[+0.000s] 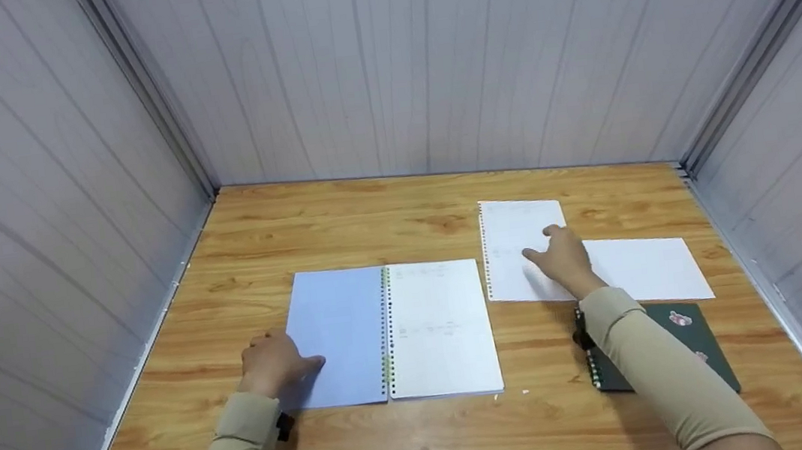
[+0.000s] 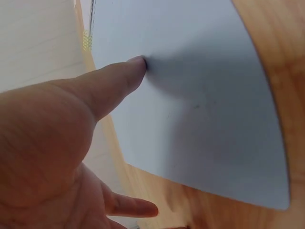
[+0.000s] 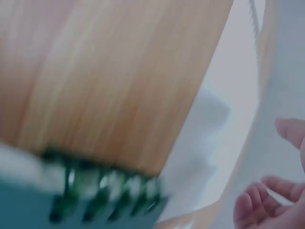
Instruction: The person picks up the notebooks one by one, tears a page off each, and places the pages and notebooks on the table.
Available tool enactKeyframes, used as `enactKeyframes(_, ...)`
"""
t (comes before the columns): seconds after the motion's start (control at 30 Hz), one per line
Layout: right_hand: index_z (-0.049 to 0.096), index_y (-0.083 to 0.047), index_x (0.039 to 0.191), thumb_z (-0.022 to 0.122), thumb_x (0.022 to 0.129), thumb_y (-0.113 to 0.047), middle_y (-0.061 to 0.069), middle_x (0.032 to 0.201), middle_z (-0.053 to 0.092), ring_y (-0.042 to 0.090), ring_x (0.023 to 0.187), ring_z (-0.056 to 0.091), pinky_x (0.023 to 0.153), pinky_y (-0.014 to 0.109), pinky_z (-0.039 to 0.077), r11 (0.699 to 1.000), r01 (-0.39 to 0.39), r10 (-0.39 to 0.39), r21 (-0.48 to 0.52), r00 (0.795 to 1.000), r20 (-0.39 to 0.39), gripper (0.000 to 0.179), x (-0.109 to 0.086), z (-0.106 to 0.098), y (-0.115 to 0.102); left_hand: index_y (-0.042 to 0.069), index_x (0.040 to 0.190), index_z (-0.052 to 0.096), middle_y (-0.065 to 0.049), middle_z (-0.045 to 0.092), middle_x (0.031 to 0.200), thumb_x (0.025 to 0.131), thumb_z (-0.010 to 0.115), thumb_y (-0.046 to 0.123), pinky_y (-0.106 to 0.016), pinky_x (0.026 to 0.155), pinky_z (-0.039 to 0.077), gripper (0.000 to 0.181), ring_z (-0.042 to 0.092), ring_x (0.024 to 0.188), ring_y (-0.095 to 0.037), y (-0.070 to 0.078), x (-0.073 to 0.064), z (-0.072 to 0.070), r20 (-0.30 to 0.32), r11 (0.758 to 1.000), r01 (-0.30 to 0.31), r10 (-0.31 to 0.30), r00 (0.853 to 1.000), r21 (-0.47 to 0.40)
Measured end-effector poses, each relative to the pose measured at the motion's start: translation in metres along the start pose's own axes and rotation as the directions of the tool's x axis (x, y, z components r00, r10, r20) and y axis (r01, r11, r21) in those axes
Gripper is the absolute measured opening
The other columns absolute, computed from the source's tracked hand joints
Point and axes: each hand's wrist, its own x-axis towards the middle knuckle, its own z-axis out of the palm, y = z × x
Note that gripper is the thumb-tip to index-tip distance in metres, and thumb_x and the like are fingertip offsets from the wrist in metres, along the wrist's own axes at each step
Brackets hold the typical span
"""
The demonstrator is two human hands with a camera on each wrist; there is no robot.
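An open ring-bound notebook lies mid-table, its pale blue cover (image 1: pixel 338 334) to the left and a white page (image 1: pixel 439 326) to the right. My left hand (image 1: pixel 284 359) rests at the cover's lower left. Its thumb (image 2: pixel 136 67) lies straight and presses on the blue cover (image 2: pixel 200 109). My right hand (image 1: pixel 553 251) lies flat with spread fingers on a loose punched white sheet (image 1: pixel 515 231) at the right. In the blurred right wrist view its fingertips (image 3: pixel 259 202) hang relaxed and hold nothing.
A second white sheet (image 1: pixel 651 268) lies right of the first. A dark green spiral notebook (image 1: pixel 689 332) sits under my right forearm, and its coil (image 3: pixel 100 195) shows blurred. Grey panel walls (image 1: pixel 391 67) close in the wooden table (image 1: pixel 370 221) on three sides.
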Motion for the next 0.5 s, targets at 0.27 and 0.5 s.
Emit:
enactKeyframes(0.27, 0.046, 0.008, 0.158, 0.077, 0.101, -0.029, 0.033, 0.16, 0.049, 0.051, 0.152, 0.045, 0.129, 0.062, 0.037, 0.979, 0.202, -0.204, 0.029, 0.955, 0.216, 0.074, -0.036, 0.027, -0.041, -0.025, 0.133, 0.051, -0.039, 0.06, 0.118, 0.089, 0.089, 0.04, -0.058, 0.089, 0.053, 0.087, 0.056, 0.105, -0.047, -0.002, 0.005, 0.005, -0.011, 0.995, 0.002, -0.003, 1.0, -0.103)
enactKeyframes(0.5, 0.054, 0.006, 0.154, 0.081, 0.099, -0.031, 0.029, 0.163, 0.049, 0.047, 0.153, 0.047, 0.128, 0.059, 0.039, 0.937, 0.349, -0.319, -0.022, 0.878, 0.358, 0.071, -0.072, 0.052, -0.063, -0.024, 0.134, 0.052, -0.037, 0.061, 0.121, 0.086, 0.091, 0.034, -0.06, 0.093, 0.053, 0.084, 0.057, 0.109, -0.049, -0.001, 0.012, 0.008, -0.002, 0.986, 0.017, -0.017, 1.0, -0.163)
